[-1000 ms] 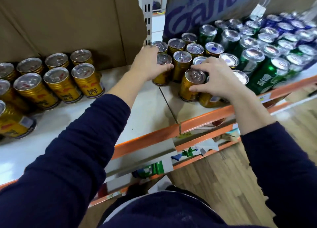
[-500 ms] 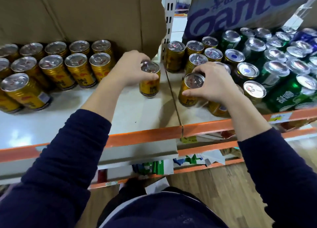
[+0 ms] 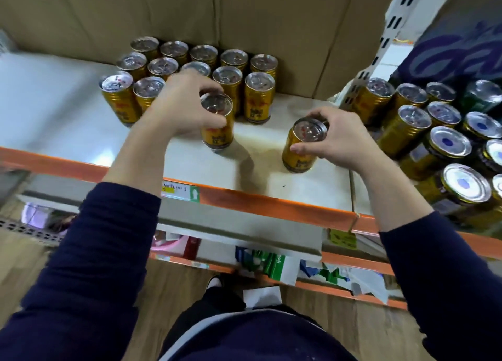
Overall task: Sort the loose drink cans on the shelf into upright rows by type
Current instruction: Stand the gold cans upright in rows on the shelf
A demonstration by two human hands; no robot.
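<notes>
Rim grips hold them upright: my left hand clamps a can, my right hand a second can, probably joining the rows.

Left can reached rows; right can nearer, seemingly.

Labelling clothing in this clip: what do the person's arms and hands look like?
The left sleeve and right sleeve are long, plain dark navy, ending partway up the forearms. The left hand and right hand are bare: no gloves, rings or watch visible.
</notes>
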